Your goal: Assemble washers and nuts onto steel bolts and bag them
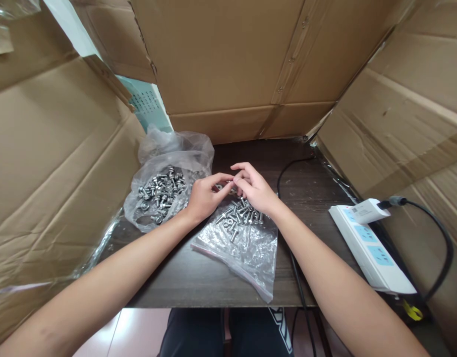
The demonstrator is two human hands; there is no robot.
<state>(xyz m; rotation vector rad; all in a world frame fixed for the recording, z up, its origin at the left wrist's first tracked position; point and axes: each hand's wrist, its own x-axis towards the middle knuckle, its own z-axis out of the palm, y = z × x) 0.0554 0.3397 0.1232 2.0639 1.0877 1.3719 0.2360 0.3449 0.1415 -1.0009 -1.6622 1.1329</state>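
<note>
Cardboard walls (228, 59) surround a dark table (169, 280); bolts (239, 216) lie mid-surface with a clear bag (247, 258). The left hand (207, 196) and right hand (255, 189) meet, fingertips nearly together (whether on anything, I cannot tell). Beyond the back-left corner, a teal sheet (146, 103) bears illegible writing.

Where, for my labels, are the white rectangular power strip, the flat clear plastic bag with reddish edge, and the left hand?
White rectangular power strip (371, 244), head view: middle of socket face.
Flat clear plastic bag (253, 255), head view: bare film near reddish edge.
Left hand (205, 196), head view: back of hand.
</note>
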